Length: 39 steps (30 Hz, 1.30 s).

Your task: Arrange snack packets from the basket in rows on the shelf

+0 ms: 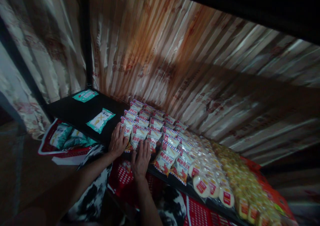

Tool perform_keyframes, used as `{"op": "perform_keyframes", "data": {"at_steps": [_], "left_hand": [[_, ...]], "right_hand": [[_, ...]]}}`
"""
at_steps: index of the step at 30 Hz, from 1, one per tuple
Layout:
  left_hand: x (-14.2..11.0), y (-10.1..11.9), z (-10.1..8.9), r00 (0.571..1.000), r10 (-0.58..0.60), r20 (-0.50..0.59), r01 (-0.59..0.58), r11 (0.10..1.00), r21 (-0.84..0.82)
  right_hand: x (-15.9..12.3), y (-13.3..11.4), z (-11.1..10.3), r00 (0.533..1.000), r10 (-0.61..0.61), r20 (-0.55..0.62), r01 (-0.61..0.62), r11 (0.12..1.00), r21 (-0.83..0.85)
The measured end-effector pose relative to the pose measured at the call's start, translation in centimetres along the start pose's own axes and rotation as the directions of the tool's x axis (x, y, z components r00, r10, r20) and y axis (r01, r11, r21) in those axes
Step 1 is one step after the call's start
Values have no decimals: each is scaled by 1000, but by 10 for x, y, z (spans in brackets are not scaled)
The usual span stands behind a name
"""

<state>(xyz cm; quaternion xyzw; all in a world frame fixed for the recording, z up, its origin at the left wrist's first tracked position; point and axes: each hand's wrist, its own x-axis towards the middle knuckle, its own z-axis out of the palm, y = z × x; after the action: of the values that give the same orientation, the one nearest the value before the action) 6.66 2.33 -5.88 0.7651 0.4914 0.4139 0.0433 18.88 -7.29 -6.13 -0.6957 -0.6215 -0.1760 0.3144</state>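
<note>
Nearest, black-and-white patterned clothing at 6 and 7 o'clock, red perforated baskets beside and between. Right hand, 7 o'clock: thumb apart from fingers, not clamped, fingertips on the lower front of a red-and-white snack packet. Left hand, 7 to 8 o'clock: fingers spread, thumb side toward the right hand, fingertips at the front-left packet — also not clamped.

These packets stand in tilted rows on a black shelf, from 7 o'clock round toward 5, two larger-looking ones at the front edge. At 5 o'clock, round white packs with red labels; then small yellow packs and orange-red bags at 4.

At 8 o'clock, a red basket with white rim holds green packets. Farther, two green-and-white packets lie flat on the shelf near 9 — well apart. Pleated, printed curtain behind, 10 to 3 o'clock.
</note>
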Motion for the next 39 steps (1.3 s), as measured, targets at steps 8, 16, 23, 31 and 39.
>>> {"op": "perform_keyframes", "data": {"at_steps": [8,16,23,31,39], "left_hand": [[-1,0,1,999,0,40,-1,1000,8],[-1,2,0,999,3,45,-4,1000,12],[0,2,-2,999,4,54,-5,1000,4],[0,4,-5,999,35,35,-36,999,29],[1,7,-8,997,71,36,-71,997,6]], "right_hand": [[13,-8,10,999,-48,-21,50,997,67],[19,-9,13,996,39,-75,-31,994,101],[22,-11,18,996,78,-44,-74,994,78],[19,-12,15,997,42,-62,-38,998,57],[10,-12,3,997,55,-50,-54,998,22]]}}
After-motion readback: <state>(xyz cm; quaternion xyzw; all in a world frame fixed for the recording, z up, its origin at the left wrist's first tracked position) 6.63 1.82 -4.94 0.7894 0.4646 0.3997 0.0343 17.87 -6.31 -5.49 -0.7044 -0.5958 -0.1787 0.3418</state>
